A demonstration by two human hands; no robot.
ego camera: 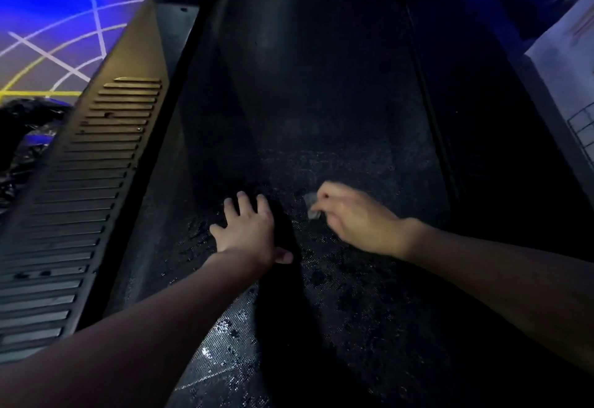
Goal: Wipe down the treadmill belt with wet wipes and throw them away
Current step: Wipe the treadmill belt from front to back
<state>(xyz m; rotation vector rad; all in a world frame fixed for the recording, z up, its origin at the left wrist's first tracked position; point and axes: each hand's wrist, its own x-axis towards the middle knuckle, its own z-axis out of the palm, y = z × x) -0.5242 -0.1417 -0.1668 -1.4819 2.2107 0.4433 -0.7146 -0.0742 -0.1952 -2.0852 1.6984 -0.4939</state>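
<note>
Bracing a flat, spread left hand (247, 230) on the treadmill belt (321, 86), a person pinches a small crumpled wet wipe (312, 205) in the curled right hand (356, 218) at mid-belt; firm, overlapping strokes toward the far end would likely serve best.

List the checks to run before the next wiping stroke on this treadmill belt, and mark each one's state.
1. Wipe held: ok. The right hand pinches the wipe.
2. Wipe touching the belt: cannot tell, too dark.
3. Left hand out of the wipe's way: ok. It rests flat on the belt, apart from the wipe.
4. Whole belt wiped: not ok. Wet patches show only on the near part.
5. Wipe clean enough: cannot tell.
6. Somewhere to throw it: cannot tell. A black bag lies left of the side rail, but whether it is open does not show.
</note>
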